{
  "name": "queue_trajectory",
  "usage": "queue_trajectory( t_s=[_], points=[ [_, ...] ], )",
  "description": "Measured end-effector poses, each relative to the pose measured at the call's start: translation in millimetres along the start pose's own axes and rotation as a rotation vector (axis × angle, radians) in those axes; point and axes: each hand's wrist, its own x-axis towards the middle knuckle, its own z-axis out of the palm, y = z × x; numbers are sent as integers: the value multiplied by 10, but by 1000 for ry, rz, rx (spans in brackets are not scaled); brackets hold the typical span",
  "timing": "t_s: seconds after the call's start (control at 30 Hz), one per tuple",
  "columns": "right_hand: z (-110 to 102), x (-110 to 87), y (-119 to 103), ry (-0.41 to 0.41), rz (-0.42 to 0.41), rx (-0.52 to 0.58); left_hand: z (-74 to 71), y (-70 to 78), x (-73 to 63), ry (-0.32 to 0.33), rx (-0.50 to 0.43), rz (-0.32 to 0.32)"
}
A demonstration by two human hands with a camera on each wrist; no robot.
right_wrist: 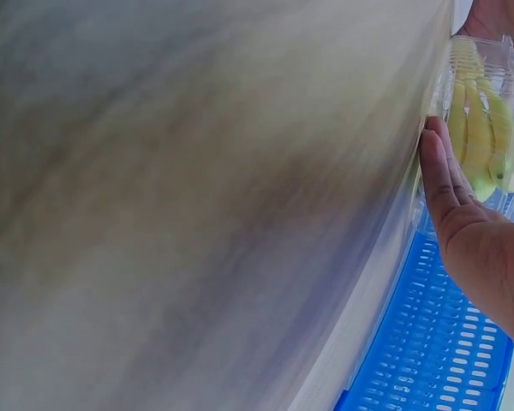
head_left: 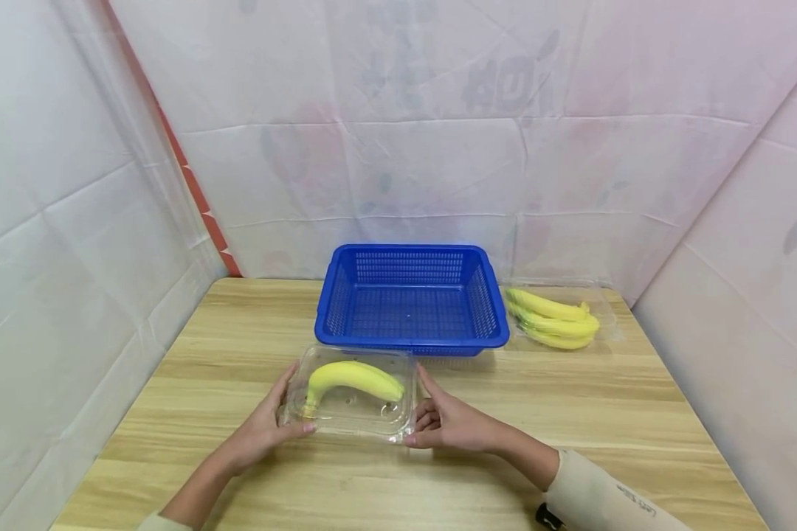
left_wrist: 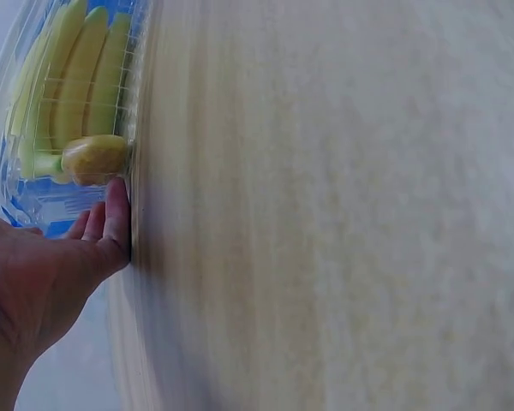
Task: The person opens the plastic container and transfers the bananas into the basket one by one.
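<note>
A clear plastic fruit box (head_left: pixel 345 422) is at the table's front middle, just before the blue basket. One curved banana (head_left: pixel 355 376) shows in it from above; through its side, several bananas (left_wrist: pixel 79 77) and a rounded brownish-yellow piece (left_wrist: pixel 94 158) appear. My left hand (head_left: pixel 266 422) holds the left end, thumb over the front corner. At the right end my right hand (head_left: pixel 454 420) grips with thumb and forefinger spread to the two corners, its other fingers bent. Whether the box touches the table is unclear.
The blue basket (head_left: pixel 408 342) stands at the back middle with nothing in it. Right of it, several bananas (head_left: pixel 558 324) lie in another clear plastic box (head_left: pixel 607 313). White printed sheets (head_left: pixel 432 169) wall the back and both sides of the wooden table (head_left: pixel 584 413).
</note>
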Motion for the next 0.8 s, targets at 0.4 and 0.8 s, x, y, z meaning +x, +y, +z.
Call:
queue_trajectory(
  t_s=[0.4,0.8],
  points=[
    [-1,-21,-4,-12,-8,18,6,-62,-10,-35,19,47],
    [11,-41,-25,-3,-10,-18,27,-115,-24,-42,10,31]
  ],
)
